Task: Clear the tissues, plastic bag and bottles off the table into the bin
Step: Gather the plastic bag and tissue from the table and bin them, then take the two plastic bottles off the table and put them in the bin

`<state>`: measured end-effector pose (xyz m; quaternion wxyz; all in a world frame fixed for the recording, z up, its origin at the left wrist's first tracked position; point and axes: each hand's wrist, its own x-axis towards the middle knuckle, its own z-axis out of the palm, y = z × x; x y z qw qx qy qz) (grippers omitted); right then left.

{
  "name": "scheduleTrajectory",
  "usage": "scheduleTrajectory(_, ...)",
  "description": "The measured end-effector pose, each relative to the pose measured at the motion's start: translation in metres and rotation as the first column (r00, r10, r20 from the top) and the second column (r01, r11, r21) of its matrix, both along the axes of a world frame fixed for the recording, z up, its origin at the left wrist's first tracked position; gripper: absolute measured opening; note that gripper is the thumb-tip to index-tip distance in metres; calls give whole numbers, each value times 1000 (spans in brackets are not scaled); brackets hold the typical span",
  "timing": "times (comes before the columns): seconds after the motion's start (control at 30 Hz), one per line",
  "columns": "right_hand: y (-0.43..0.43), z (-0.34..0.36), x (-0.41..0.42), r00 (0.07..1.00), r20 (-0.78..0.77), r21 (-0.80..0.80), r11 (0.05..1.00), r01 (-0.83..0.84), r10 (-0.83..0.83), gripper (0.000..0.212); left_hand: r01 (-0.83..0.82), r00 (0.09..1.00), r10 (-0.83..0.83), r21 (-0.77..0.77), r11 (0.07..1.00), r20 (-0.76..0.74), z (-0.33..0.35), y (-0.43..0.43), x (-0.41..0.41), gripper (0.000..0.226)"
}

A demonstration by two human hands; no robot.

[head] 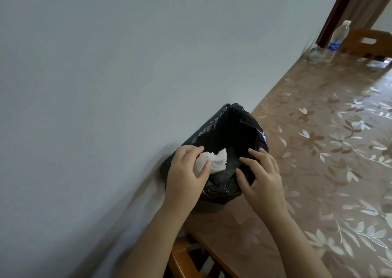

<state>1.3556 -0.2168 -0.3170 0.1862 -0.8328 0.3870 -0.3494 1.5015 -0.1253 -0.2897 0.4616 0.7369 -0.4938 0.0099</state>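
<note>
A small bin lined with a black plastic bag stands on the table's near left corner, against the wall. My left hand holds a crumpled white tissue over the bin's open mouth. My right hand hovers at the bin's right rim with fingers spread and nothing in it. At the table's far end stand a clear water bottle with a blue label and a smaller clear bottle.
The table wears a glossy brown floral cover and runs along a pale wall. A wooden chair stands at the far end and another at the near edge.
</note>
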Motion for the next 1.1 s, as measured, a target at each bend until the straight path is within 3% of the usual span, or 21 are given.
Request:
scheduleTrajectory(0.17,1,1,-1,1000,-17,-6,1000,-6,6,37,2,999,-5,64,998,53,-5,2,-3,43)
scheduleTrajectory(0.37,9,8,-3,1000,-13,-48,999,-2,2,32,-50,969,18,124,991,246,-2,14,-8,40)
scheduleTrajectory(0.63,39,27,-5,999,-32,-128,992,4,-8,38,-25,926,-13,96,995,378,9,41,-18,35)
scheduleTrajectory(1.1,140,38,-54,969,-130,-155,970,190,-210,39,181,909,-183,41,983,373,8,105,-59,35)
